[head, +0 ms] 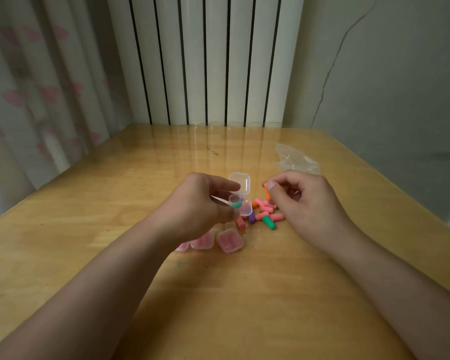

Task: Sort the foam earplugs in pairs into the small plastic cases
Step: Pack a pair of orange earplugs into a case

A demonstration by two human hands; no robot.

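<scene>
So my left hand (200, 203) pinched the open case (240, 196) steady above the table (89, 203), ready for the orange earplug (266, 191) nipped in my right fingers (270, 187).

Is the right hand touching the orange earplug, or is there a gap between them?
Touching. In the head view the right hand pinches the orange earplug between thumb and fingertips, above the loose pile on the table; no gap shows between them.
</scene>
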